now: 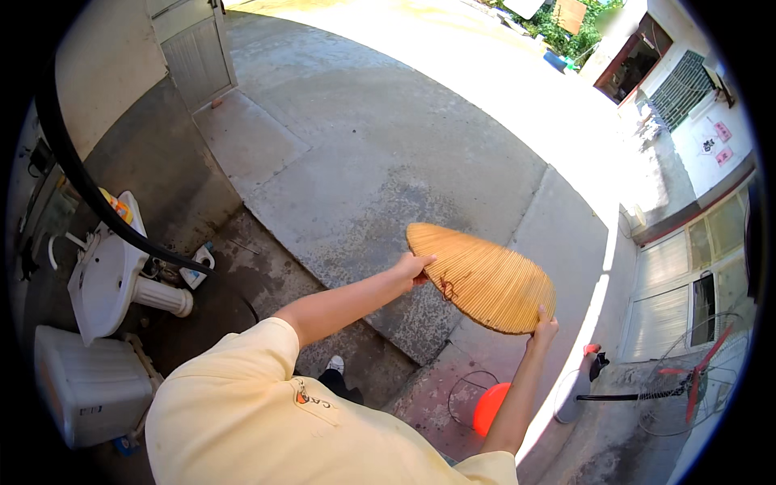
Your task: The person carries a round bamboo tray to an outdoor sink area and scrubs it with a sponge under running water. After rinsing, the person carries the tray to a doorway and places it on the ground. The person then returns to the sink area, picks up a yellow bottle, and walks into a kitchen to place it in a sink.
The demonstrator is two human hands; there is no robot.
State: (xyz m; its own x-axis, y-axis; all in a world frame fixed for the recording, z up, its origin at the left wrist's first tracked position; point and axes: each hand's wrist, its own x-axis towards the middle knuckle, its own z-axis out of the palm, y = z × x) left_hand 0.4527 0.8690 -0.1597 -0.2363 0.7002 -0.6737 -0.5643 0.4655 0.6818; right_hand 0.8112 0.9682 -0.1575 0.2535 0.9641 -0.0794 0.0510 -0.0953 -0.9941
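Observation:
A round flat mat of straw-coloured stalks [485,276], stitched side by side, is held out in front of me, tilted above the concrete floor. My left hand [413,268] grips its left edge, thumb on the upper face. At the right end, my right hand [545,326] pinches the rim with the thumb on top. A small loop of reddish-brown cord [447,287] hangs at the mat's near edge, close to my left hand. The fingers beneath the mat are mostly hidden.
A white pedestal washbasin [109,282] and a white plastic-cased appliance [91,388] stand on the left. A step edge [327,285] crosses the concrete. Below my right arm sits a red round object [490,407]. On the right are a pedestal fan [694,376] and a wall.

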